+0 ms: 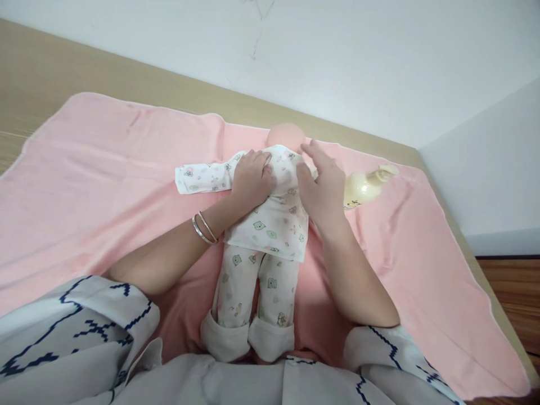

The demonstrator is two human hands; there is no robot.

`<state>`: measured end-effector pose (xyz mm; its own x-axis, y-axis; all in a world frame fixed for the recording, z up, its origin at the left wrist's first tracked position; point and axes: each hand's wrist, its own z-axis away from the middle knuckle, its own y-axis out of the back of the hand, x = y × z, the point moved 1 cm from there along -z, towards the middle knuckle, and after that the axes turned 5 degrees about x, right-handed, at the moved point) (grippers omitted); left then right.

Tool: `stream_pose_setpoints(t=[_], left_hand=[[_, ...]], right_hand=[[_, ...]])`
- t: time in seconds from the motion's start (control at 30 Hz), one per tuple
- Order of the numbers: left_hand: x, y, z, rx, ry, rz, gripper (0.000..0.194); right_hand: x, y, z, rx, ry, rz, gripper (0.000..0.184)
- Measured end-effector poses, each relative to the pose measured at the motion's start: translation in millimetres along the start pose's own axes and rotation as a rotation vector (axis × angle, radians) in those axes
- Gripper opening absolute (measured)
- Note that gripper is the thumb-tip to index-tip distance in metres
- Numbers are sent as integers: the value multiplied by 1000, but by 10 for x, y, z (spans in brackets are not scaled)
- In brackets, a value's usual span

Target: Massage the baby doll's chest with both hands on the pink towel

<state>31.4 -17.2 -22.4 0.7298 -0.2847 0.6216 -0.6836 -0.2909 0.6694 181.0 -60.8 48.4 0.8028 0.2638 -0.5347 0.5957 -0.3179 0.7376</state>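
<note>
Doll (pixel 272 228) on pink blanket (pixel 130 146), wooden table (pixel 50 62), white wall (pixel 358 67), left hand (pixel 252 179), grip unclear, right hand (pixel 324 188) spread

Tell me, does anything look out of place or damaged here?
Mainly the wall: thin marks run down its pale surface; whether cracks or scribbles, I cannot tell. Also, beside the left hand, one sleeve of the doll sticks straight out, with no doll hand showing at its cuff.
</note>
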Motion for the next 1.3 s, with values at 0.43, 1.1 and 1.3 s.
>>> stream_pose_setpoints(t=[0.43,1.1,1.3], left_hand=[[12,-8,24,59,10,78,44],[9,-13,62,59,82,42,46],[9,-29,67,59,30,7,49]], right_hand=[[-58,-164,81,-76,2,97,58],[46,-341,84,-63,12,148,51],[-1,-318,52,-78,-36,258,55]])
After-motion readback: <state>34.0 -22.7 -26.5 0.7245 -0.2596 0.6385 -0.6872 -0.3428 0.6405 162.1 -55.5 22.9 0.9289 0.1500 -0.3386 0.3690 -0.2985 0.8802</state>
